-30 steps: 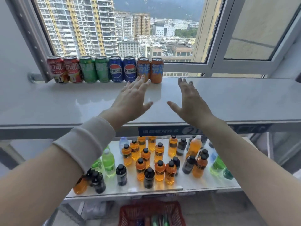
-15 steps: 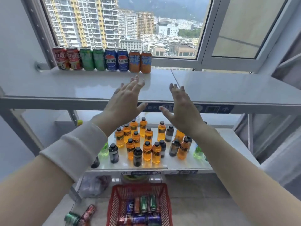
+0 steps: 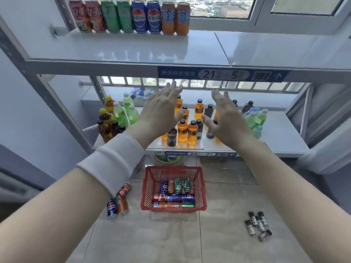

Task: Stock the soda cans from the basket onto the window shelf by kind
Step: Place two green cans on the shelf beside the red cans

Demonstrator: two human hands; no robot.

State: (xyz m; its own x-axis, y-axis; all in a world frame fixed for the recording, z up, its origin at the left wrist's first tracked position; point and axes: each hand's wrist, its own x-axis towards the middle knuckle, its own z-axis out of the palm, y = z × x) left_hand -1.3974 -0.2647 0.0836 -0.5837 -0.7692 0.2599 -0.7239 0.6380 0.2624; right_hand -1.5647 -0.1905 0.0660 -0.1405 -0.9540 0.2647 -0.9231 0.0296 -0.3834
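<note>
Bright daylight through window [image 3: 220, 6]; glare on window shelf [image 3: 190, 52]; edges bowed; slight blur, perhaps motion.

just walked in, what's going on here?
A person is stocking the window shelf. The left hand and right hand are both open and empty, held out in front of the lower bottle shelf. Eight soda cans stand on the window shelf in pairs: red, green, blue, orange. The red basket on the floor holds more cans; three loose cans lie beside it.
</note>
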